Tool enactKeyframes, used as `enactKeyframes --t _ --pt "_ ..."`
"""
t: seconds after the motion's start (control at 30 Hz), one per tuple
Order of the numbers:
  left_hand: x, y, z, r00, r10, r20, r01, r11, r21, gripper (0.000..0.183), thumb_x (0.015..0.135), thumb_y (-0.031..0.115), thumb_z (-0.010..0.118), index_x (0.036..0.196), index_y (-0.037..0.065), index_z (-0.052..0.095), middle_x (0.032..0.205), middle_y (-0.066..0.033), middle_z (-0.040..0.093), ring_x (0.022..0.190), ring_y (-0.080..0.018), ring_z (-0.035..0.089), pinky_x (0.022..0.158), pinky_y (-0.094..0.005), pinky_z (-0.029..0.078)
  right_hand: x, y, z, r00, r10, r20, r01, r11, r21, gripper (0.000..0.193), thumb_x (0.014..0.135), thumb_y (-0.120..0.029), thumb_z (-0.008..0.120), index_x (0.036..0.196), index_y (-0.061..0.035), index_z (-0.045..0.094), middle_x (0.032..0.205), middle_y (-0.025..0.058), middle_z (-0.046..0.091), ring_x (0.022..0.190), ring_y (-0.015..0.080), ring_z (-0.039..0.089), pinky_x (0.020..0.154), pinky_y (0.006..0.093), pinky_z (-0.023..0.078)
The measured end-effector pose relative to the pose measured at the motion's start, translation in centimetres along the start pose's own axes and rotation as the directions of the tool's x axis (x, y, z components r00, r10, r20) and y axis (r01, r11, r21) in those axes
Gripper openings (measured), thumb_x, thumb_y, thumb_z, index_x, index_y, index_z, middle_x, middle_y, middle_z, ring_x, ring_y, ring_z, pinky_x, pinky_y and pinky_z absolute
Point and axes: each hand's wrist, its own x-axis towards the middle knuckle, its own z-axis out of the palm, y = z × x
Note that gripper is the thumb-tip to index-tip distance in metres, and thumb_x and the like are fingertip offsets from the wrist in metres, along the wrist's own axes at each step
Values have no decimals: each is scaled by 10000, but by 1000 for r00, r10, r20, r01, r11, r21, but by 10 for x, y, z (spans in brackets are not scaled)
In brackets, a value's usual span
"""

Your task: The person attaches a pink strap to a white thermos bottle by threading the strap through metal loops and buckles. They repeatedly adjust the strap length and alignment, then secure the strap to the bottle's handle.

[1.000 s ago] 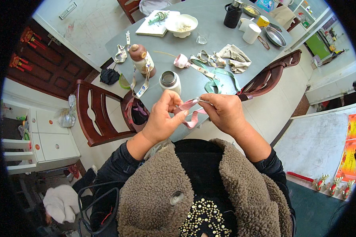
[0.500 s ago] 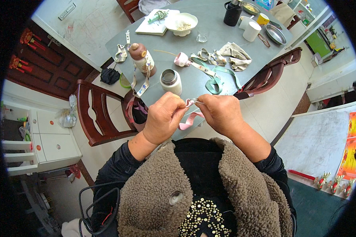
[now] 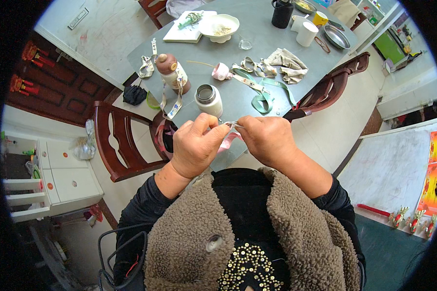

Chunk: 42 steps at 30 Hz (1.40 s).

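Close together at the near table edge, my left hand (image 3: 196, 144) and my right hand (image 3: 268, 140) are both closed. Between their fingertips is a thin metal clasp (image 3: 234, 124), pinched from the right by my right hand. A pink strap (image 3: 231, 140) curves below it; my left thumb and fingers close on its end, partly hidden. Just beyond my left hand stands a white insulated bottle (image 3: 211, 104) with its mouth uncovered. A brown-capped bottle (image 3: 174, 73) with a patterned strap is to its left. Farther back lies a small pink cup-shaped lid (image 3: 221, 72).
On the grey table (image 3: 179, 51) lie a green strap (image 3: 263, 102) and a beige cloth (image 3: 291, 65). A white footed bowl (image 3: 220, 29), white mug (image 3: 307, 34) and black bottle (image 3: 282, 14) stand farther back. Wooden chairs flank the table, one at left (image 3: 112, 145), another at right (image 3: 332, 89).
My left fingers have shifted and the index finger is more raised. The pink strap's hanging loop has drawn closer to my left hand. The whole view has moved slightly.
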Motion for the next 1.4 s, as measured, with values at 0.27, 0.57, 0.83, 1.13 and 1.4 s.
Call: enactKeyframes --t 0.27,0.57,0.83,1.13,1.4 --pt "6 3 5 998 -65 8 66 989 -130 128 788 70 704 905 86 654 838 -74 593 665 -279 626 568 -373 495 1 -2 0 971 -240 24 235 921 -311 92 734 -149 632 740 -131 542 605 0 527 547 197 598 498 339 451" --pt "5 -6 2 918 -226 327 320 908 -272 89 875 99 613 883 17 581 737 -134 603 686 -321 639 604 -392 506 1 2 3 960 -271 72 280 932 -229 123 747 -172 619 689 -132 518 633 12 576 602 212 646 537 344 468" --pt "-14 -13 17 612 -364 702 767 57 -639 175 1023 184 473 928 47 527 727 24 531 628 -42 508 518 -220 419 -2 10 10 969 -244 45 246 966 -76 179 758 -215 667 696 -136 518 620 32 572 602 237 646 527 372 488" --pt "-26 -5 31 733 -446 514 628 152 -763 134 1022 168 493 940 62 506 765 39 500 616 -20 426 527 -190 376 -6 4 11 998 -63 20 61 993 98 225 735 -223 796 727 -99 608 619 61 606 547 271 615 484 379 472" --pt "-26 0 36 702 -503 505 559 -51 -828 138 1016 186 522 981 53 509 787 -4 554 618 -49 504 543 -194 422 -10 3 21 991 -49 -122 57 996 64 233 789 -264 734 715 -110 576 611 76 597 557 295 626 465 401 472"
